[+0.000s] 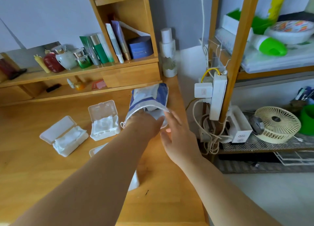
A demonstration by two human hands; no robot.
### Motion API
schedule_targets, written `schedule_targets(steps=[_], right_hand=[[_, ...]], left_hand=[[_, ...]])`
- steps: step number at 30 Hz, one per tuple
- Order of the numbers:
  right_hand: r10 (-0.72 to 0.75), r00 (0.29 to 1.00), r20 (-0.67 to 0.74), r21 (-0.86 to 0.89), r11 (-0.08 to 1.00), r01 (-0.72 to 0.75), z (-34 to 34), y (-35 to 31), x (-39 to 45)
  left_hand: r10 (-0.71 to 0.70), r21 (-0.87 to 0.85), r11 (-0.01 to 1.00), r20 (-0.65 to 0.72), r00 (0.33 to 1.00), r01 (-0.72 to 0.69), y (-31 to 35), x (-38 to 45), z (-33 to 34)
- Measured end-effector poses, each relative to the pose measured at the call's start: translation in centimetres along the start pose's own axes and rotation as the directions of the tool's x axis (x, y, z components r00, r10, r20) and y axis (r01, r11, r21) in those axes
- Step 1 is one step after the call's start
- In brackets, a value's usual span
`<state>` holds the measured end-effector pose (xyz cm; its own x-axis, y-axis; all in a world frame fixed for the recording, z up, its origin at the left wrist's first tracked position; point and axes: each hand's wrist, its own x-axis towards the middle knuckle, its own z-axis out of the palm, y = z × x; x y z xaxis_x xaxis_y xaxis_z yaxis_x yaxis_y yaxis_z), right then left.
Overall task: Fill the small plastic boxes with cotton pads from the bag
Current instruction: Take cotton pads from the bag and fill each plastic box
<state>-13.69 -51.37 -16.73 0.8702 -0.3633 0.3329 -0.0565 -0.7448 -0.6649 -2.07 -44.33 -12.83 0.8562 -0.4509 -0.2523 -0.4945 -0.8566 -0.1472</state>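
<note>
nearest us, our two bare forearms cross the wooden desk (34,166) twd the bag. a third small box (97,150) and sth white under our left arm are mostly hidden, can't tell contents. our left hand (142,122) is wrist-deep in the mouth of the blue & white bag (149,96); its fingers are out of sight, so we can't tell if they grip pads. our right hand (176,134) sits at the bag's open rim w/ fingers straight and relaxed, touching the edge. left of the bag, two small plastic boxes stand lids up, each stuffed w/ white cotton pads: the near box (65,137) and the far box (104,121). bag print is blurred, no brand readable. further back, shelf bottles and tubes (100,49) and a white bottle (168,54) carry labels too small to read.
</note>
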Motion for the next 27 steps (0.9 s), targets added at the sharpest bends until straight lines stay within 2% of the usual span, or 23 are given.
schedule_targets(steps=[2,5,7,10,12,15,18,20,23,27], right_hand=[[-0.018,1.0,-0.01,0.015,1.0,0.019,0.2,0.0,0.1],[-0.057,0.998,-0.023,0.041,0.997,0.057,0.1,-0.1,0.1],[-0.078,0.997,-0.028,0.052,0.995,0.079,0.1,-0.3,0.1],[-0.098,0.991,-0.09,0.05,0.993,0.103,0.2,-0.7,0.4],[-0.116,0.978,-0.171,0.02,0.992,0.121,0.2,-1.0,0.9],[-0.17,0.947,-0.273,-0.036,0.985,0.167,0.0,-1.7,1.5],[-0.215,0.913,-0.346,-0.045,0.976,0.212,-0.4,-2.2,2.1],[-0.22,0.905,-0.365,-0.007,0.972,0.233,-0.5,-2.3,2.4],[-0.229,0.912,-0.34,0.049,0.964,0.261,-0.8,-2.2,2.5],[-0.234,0.922,-0.308,0.06,0.962,0.265,-0.9,-1.9,2.6]], left_hand=[[0.002,-0.01,1.0,0.044,0.999,-0.002,0.1,0.4,-0.3],[-0.004,-0.172,0.985,0.029,1.0,0.009,0.0,0.3,-0.9],[-0.042,-0.187,0.981,0.008,0.999,0.043,0.0,0.0,-1.2],[-0.154,-0.186,0.975,-0.157,0.975,0.124,0.0,-0.7,-1.4],[-0.154,-0.216,0.971,-0.234,0.96,0.103,0.1,-1.3,-1.6],[-0.185,-0.338,0.932,-0.142,0.973,0.128,0.1,-1.0,-2.1],[-0.174,-0.33,0.929,0.009,0.985,0.167,-0.2,0.3,-2.6],[-0.152,-0.326,0.935,-0.014,0.988,0.14,-0.1,0.8,-2.8],[-0.134,-0.293,0.952,-0.133,0.982,0.09,0.1,1.3,-3.8],[-0.08,-0.159,0.984,-0.006,0.997,0.078,0.1,2.1,-5.3]])
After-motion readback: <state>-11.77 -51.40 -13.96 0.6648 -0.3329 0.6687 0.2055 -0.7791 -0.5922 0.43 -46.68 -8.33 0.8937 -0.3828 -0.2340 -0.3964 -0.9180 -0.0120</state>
